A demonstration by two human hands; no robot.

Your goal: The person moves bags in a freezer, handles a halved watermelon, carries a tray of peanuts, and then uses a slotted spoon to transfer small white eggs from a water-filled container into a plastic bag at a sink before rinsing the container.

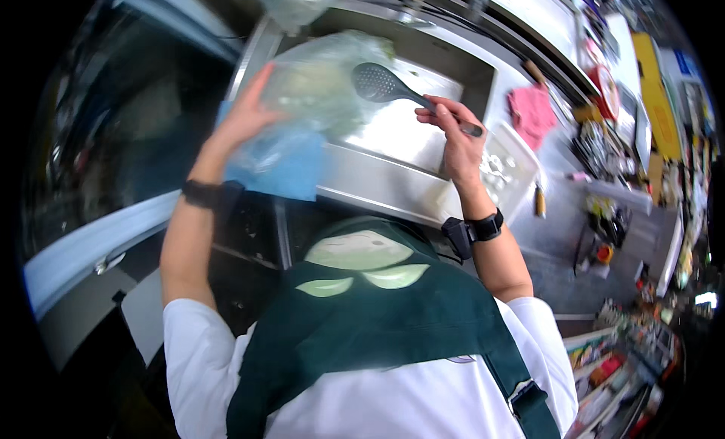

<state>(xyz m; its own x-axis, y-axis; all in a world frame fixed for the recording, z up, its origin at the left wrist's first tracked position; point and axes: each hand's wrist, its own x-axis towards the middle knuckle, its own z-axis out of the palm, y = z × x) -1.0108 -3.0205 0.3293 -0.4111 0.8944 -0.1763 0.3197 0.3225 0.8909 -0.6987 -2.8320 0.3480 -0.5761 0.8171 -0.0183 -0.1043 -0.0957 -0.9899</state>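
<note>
My right hand (457, 130) is closed around the handle of a dark perforated spoon (378, 83). The spoon's bowl points left, over the stainless sink (385, 166). At the left side of the sink my left hand (247, 111) is blurred, with thumb and fingers spread against a clear plastic bag (317, 79). Pale green contents show through the bag; what they are is unclear. Below the bag, a blue cloth or sheet (289, 172) hangs over the sink's front edge, partly under clear plastic.
A white plastic tub (524, 170) with small white items stands right of the sink. Beyond it lie a pink cloth (532, 115) and a wooden-handled tool (540, 202). A tap (416, 11) stands behind the sink. Another plastic bag (297, 5) is at the back left.
</note>
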